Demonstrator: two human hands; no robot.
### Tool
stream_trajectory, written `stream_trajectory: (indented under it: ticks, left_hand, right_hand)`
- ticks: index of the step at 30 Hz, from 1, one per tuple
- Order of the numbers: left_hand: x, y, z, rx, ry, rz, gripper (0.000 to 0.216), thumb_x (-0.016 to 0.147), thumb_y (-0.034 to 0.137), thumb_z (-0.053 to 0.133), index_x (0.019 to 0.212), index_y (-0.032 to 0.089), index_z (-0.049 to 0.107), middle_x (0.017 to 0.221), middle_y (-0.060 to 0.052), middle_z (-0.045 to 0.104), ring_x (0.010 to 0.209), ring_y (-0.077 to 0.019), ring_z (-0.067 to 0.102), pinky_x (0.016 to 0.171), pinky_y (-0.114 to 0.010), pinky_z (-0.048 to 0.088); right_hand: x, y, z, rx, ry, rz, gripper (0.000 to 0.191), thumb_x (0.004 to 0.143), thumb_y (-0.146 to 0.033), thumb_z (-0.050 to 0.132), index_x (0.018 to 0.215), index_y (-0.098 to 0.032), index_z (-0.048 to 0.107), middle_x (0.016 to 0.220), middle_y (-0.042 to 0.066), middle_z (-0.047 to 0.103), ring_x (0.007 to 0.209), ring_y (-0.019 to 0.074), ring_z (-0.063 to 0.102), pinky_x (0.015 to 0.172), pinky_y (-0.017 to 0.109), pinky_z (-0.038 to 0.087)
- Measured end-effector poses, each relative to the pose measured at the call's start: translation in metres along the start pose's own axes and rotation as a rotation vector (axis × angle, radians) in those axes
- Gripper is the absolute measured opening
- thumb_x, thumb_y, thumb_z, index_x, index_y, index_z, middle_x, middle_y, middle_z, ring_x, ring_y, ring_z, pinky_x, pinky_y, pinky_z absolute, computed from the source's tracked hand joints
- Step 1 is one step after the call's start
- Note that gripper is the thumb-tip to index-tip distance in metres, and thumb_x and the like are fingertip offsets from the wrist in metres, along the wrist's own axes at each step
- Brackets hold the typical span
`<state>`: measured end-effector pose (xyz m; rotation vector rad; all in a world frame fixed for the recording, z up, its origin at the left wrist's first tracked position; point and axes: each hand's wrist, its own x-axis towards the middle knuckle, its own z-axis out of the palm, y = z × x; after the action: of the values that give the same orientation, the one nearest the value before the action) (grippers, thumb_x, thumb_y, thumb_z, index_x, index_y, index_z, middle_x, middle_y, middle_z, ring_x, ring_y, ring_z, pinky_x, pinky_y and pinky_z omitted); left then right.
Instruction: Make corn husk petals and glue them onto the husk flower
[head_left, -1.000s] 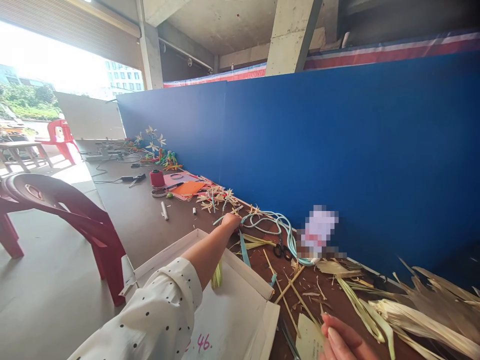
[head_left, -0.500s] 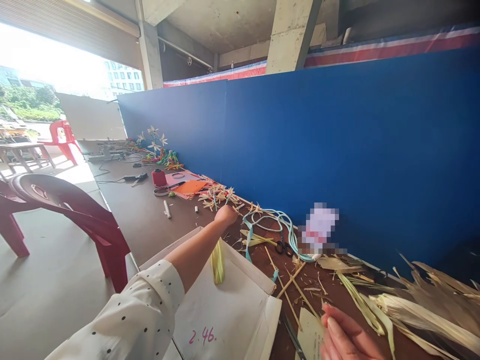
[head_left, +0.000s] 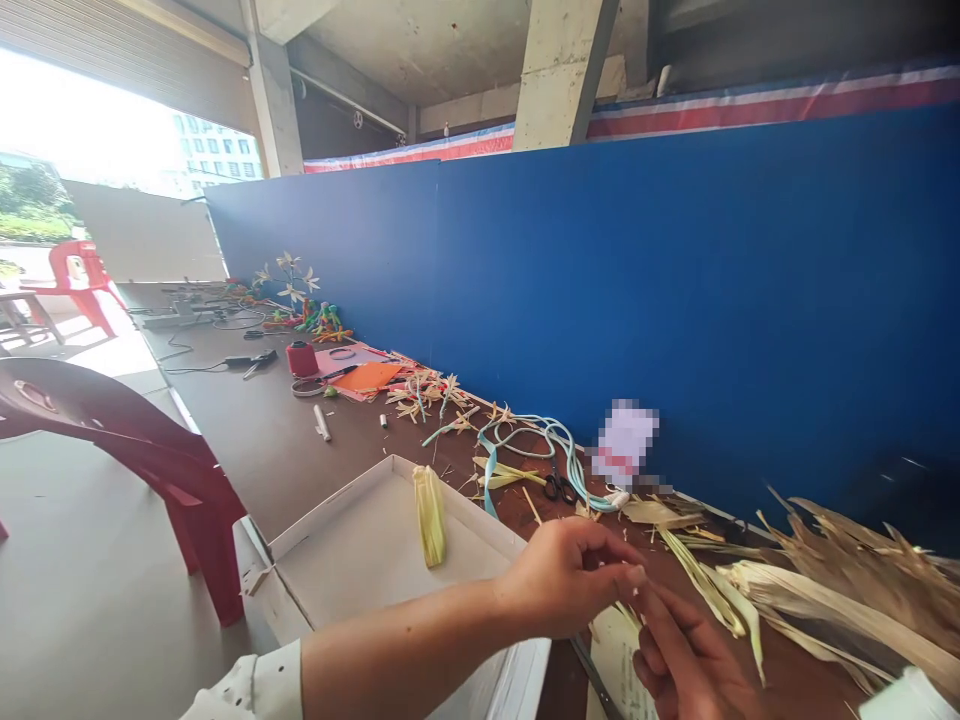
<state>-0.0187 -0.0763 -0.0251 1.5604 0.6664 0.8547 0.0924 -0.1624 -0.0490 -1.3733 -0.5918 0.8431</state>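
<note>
After being stretched across to the corn-husk flowers a second ago, the left hand has been drawn back and brought to the fingertips of the right hand, above a printed sheet on the worktop. Thumb and forefinger of the left are closed in a pinch, apparently on a tiny pale piece too small to be identified; the right is held half curled, and whether anything is gripped by it cannot be told, its tips being overlapped. By this return, the work seems to have been turned from one-handed reaching to fine two-handed handling. A pale-green length of corn husk, partly covered by the forearm a second earlier, is now fully exposed in the white cardboard tray, its upper end at the far rim, untouched. Just beyond the hands, light-blue cord and black-handled scissors are left lying undisturbed, while dried corn husks are heaped to the right. Farther off, orange paper and a red spool are seen.
</note>
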Motion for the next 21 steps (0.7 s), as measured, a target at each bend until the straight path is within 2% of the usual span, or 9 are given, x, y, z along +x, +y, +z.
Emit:
stream_trajectory:
  ticks: [3,6,9,13,21]
  left_hand:
    - [0.003,-0.014,0.011,-0.139,-0.063,-0.034,0.037,0.069,0.044,0.069,0.090,0.013,0.071,0.067,-0.002,0.059,0.056,-0.0077,0.045,0.052,-0.020,0.035]
    - [0.007,-0.028,0.008,-0.349,-0.127,-0.131,0.047,0.066,0.051,0.070,0.091,0.011,0.068,0.056,0.002,0.050,0.042,-0.0040,0.035,0.043,-0.020,0.028]
    - [0.006,-0.038,0.003,-0.488,-0.171,-0.168,0.046,0.064,0.049,0.073,0.089,0.011,0.067,0.056,0.003,0.048,0.043,-0.0039,0.037,0.042,-0.019,0.030]
    - [0.001,-0.040,0.000,-0.546,-0.168,-0.185,0.041,0.062,0.045,0.076,0.083,0.010,0.067,0.058,0.001,0.052,0.045,-0.0041,0.039,0.043,-0.019,0.030]
    - [0.004,-0.043,0.000,-0.578,-0.152,-0.240,0.034,0.056,0.038,0.080,0.071,0.011,0.066,0.059,0.000,0.057,0.045,-0.0043,0.041,0.043,-0.020,0.028]
  right_hand:
    - [0.000,0.000,0.002,-0.056,0.075,-0.049,0.046,0.062,-0.053,0.073,0.091,-0.019,0.068,0.052,-0.005,0.047,0.046,0.0102,0.038,0.043,0.024,0.033]
    - [-0.001,0.000,0.007,-0.054,0.117,-0.062,0.045,0.061,-0.054,0.073,0.088,-0.018,0.068,0.051,-0.005,0.045,0.046,0.0101,0.036,0.043,0.024,0.031]
    - [-0.001,0.002,0.011,-0.040,0.102,-0.030,0.045,0.060,-0.054,0.074,0.085,-0.017,0.067,0.049,-0.006,0.043,0.047,0.0092,0.033,0.043,0.022,0.028]
    - [-0.001,0.010,0.011,-0.030,0.051,0.003,0.043,0.063,-0.052,0.074,0.086,-0.017,0.064,0.049,-0.006,0.041,0.048,0.0076,0.031,0.043,0.019,0.026]
    - [0.002,0.017,0.009,-0.021,0.090,0.014,0.048,0.056,-0.047,0.080,0.086,-0.020,0.055,0.055,-0.006,0.052,0.046,0.0072,0.038,0.044,0.018,0.030]
